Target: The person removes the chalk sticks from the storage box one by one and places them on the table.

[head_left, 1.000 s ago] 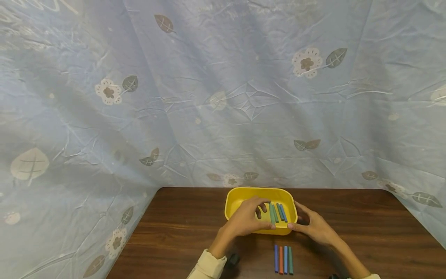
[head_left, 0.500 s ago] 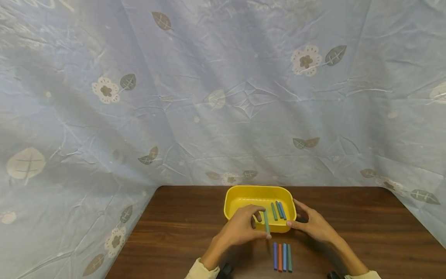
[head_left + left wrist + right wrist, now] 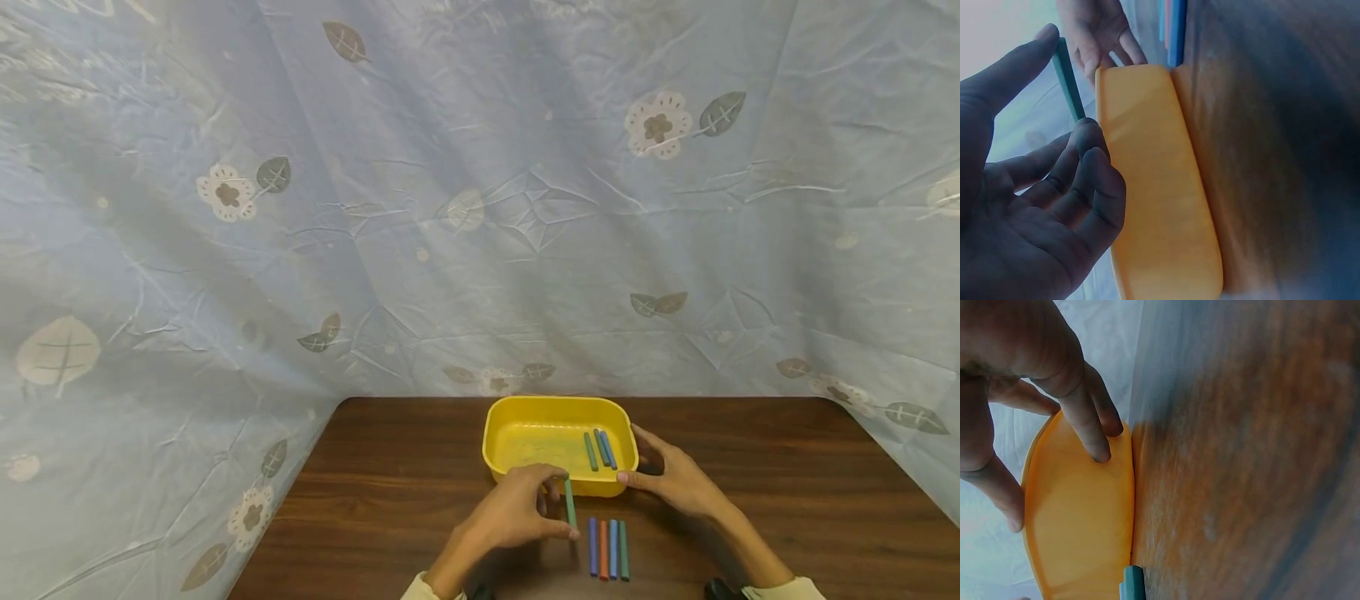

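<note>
Between the thumb and fingertips of my left hand (image 3: 517,510) a green chalk stick (image 3: 571,505) is pinched by its two ends. It is held above the table, just in front of the yellow tub (image 3: 600,486); in the left wrist view the same green chalk (image 3: 1069,79) spans thumb to fingertip. My right hand (image 3: 681,481) grips the tub's right end, thumb at the front rim and fingers against the outer wall (image 3: 1079,506). Inside the tub, toward its right side, lie a green stick (image 3: 591,452) and two blue ones (image 3: 605,448).
On the brown wooden table (image 3: 375,483), in front of the tub, a purple stick (image 3: 593,547), a red stick (image 3: 603,551), a blue stick (image 3: 613,550) and a green stick (image 3: 624,551) lie side by side. A patterned cloth (image 3: 480,250) hangs behind the table.
My left hand has taken one green chalk stick out of the tub and brought it over the front rim toward me. The right hand keeps its place on the tub.
</note>
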A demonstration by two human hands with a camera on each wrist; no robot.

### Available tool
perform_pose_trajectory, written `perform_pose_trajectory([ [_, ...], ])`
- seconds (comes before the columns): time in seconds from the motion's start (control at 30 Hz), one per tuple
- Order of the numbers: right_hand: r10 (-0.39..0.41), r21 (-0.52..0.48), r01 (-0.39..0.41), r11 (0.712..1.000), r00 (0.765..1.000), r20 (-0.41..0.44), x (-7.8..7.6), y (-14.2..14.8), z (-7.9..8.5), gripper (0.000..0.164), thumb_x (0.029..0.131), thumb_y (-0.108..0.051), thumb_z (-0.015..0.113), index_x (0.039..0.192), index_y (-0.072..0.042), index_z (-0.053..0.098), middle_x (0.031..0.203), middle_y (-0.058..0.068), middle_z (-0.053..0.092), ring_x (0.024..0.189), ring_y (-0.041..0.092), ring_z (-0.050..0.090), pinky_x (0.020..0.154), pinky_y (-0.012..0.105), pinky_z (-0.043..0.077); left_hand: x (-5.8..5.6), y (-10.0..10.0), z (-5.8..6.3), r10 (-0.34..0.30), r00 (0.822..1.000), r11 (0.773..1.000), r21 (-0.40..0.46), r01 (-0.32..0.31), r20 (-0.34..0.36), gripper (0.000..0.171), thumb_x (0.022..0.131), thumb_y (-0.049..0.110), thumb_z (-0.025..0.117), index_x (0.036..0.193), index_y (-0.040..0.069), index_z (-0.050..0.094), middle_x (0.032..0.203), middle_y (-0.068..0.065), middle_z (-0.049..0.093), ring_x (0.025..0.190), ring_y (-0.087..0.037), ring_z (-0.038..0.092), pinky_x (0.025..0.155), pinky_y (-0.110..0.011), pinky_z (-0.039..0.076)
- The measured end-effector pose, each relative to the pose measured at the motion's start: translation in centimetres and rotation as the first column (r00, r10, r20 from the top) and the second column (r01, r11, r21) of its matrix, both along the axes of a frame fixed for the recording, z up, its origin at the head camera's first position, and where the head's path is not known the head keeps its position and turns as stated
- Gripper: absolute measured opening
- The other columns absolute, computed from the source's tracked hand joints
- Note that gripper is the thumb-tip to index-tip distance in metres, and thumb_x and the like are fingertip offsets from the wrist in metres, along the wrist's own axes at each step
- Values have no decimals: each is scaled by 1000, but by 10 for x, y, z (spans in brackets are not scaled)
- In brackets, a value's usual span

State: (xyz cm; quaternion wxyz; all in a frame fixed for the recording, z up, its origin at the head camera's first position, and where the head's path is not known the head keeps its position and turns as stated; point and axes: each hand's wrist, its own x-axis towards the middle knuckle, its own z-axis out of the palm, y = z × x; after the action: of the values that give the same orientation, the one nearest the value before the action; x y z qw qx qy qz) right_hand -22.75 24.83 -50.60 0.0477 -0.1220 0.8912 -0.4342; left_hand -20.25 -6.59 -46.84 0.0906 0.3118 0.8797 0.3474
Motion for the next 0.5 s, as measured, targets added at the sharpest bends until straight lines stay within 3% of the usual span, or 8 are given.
perform_pose_trajectory([
  [0.3,22,-15,-22,1000,1000,-4,-2,1,2,97,99,-40,79,169,0,24,167,38,33,142,61,50,108,75,46,4,3,-7,-23,1000,1000,14,23,6,73,83,39,95,143,11,64,105,6,70,83,5,58,74,-16,53],
  [0.5,22,4,-22,1000,1000,-2,2,1,0,98,99,-42,78,168,2,25,166,39,32,139,61,53,106,76,48,7,7,-13,-30,1000,999,-23,30,8,76,82,40,96,145,11,64,104,9,69,84,6,57,75,-16,53],
])
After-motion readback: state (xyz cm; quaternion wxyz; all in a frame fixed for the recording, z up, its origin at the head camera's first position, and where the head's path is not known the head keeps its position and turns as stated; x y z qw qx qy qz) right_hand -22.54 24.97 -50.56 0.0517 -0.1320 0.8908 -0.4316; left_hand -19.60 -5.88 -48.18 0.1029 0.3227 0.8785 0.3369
